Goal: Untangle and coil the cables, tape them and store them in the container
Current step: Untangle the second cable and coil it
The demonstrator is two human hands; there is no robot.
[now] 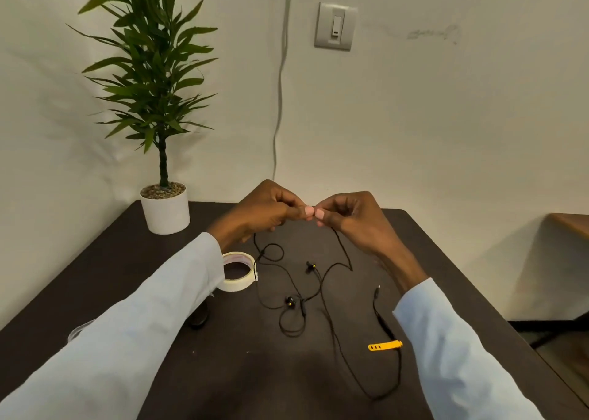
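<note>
- Nearest us, the black earphone cable (331,324) sprawls across the dark table (223,372), its longest run stretching from a near loop at the table's front away toward our hands.
- A yellow cable tie (384,345) sits on the cable's right-hand strand, lying roughly left to right, and that strand ends in a plug (378,289) pointing away from us.
- Two earbuds (289,301) with yellow accents lie mid-table among small loops of cable.
- A roll of masking tape (237,271) lies flat just left of the cable, partly under our left sleeve (143,324).
- Above the table's far half, our left hand (264,212) and right hand (347,219) meet thumb to thumb, each pinching the cable, whose strands hang from both hands to the table.
- Farthest off, a potted plant (164,209) stands at the left corner, against the wall.
</note>
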